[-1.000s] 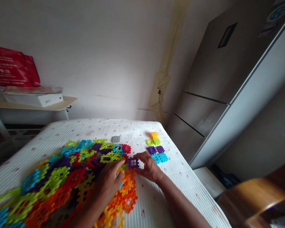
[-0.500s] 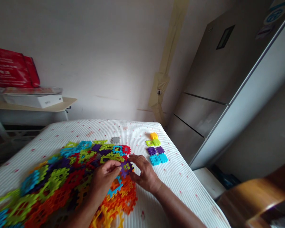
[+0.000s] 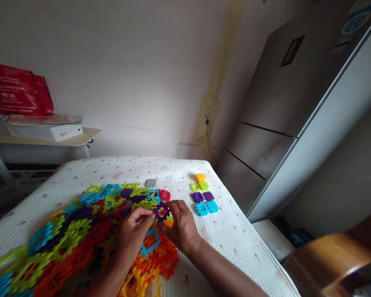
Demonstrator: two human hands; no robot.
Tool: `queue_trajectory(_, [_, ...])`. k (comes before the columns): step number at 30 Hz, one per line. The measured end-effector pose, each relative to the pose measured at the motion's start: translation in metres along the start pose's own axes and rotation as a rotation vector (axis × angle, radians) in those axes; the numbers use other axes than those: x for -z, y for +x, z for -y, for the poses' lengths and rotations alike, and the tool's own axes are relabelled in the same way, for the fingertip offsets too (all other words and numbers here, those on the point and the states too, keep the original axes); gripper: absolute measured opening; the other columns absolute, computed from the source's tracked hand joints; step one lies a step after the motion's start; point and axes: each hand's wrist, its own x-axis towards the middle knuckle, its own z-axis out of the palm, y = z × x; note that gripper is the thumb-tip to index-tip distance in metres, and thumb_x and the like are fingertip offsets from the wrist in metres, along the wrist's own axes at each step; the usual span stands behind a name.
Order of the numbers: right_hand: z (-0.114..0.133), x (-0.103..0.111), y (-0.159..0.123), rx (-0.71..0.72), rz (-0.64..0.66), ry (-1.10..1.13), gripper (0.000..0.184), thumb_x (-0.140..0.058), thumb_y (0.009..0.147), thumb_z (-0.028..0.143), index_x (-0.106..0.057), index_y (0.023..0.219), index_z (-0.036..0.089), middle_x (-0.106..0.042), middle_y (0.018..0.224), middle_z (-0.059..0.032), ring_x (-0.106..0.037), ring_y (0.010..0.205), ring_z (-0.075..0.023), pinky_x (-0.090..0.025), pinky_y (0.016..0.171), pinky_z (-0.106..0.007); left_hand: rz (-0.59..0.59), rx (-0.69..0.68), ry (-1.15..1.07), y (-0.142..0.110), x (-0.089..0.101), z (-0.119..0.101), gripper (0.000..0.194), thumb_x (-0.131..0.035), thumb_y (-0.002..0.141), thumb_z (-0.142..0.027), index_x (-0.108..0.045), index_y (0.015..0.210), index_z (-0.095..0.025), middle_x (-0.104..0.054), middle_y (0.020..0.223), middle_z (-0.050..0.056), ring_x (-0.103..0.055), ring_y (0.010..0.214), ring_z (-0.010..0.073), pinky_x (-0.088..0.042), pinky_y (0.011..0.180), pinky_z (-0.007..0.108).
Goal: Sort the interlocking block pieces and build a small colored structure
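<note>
A purple interlocking plastic tile (image 3: 161, 211) with a window-like cutout is held between my two hands, just above the near right part of the pile. My left hand (image 3: 135, 231) pinches its left edge between thumb and index finger. On the opposite side, the fingers and thumb of my right hand (image 3: 181, 227) close on its right edge. Beneath and around them spreads a heap of notched tiles (image 3: 77, 231) in green, red, orange, blue and purple. A blue frame tile (image 3: 150, 242) lies right below the held one, and a red tile (image 3: 165, 195) just beyond it.
To the right, small groups of tiles stand sorted by colour: yellow (image 3: 200, 177), green (image 3: 204, 186), purple (image 3: 198, 197) and light blue (image 3: 207, 208). A grey tile (image 3: 150, 182) lies behind the heap. A refrigerator (image 3: 266, 103) stands beyond the table's right edge.
The purple tile has shifted slightly up and left and turned a little. My right hand has moved left with it; my left hand has barely shifted.
</note>
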Motion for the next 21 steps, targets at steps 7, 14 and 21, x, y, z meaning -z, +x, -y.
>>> queue_trajectory(7, [-0.023, 0.007, 0.016, -0.152, -0.016, -0.141, 0.041, -0.066, 0.069, 0.024, -0.059, 0.109, 0.018, -0.064, 0.097, -0.0077, -0.057, 0.093, -0.0230, -0.044, 0.082, -0.036, -0.016, 0.068, -0.109, 0.001, -0.003, -0.001, 0.042, -0.073, 0.053, -0.047, -0.063, 0.082, -0.018, -0.066, 0.071, 0.001, -0.061, 0.070, 0.0182, -0.048, 0.066, 0.027])
queue_trajectory(14, [-0.085, 0.035, 0.022, -0.693, 0.038, -0.579, 0.040, -0.058, 0.073, 0.028, -0.058, 0.111, 0.015, -0.063, 0.105, -0.0129, -0.057, 0.100, -0.0275, -0.040, 0.081, -0.037, 0.016, 0.041, -0.090, 0.004, 0.000, 0.010, 0.037, -0.071, 0.056, -0.047, -0.063, 0.077, -0.017, -0.067, 0.071, 0.002, -0.060, 0.071, 0.0175, -0.048, 0.067, 0.026])
queue_trajectory(21, [-0.099, 0.028, 0.020, -0.806, 0.122, -0.642, 0.039, -0.055, 0.074, 0.031, -0.058, 0.109, 0.015, -0.062, 0.108, -0.0155, -0.056, 0.102, -0.0282, -0.039, 0.080, -0.038, 0.026, 0.026, -0.063, 0.003, 0.000, 0.012, 0.037, -0.070, 0.059, -0.048, -0.064, 0.078, -0.017, -0.067, 0.072, 0.002, -0.061, 0.072, 0.0180, -0.049, 0.067, 0.026])
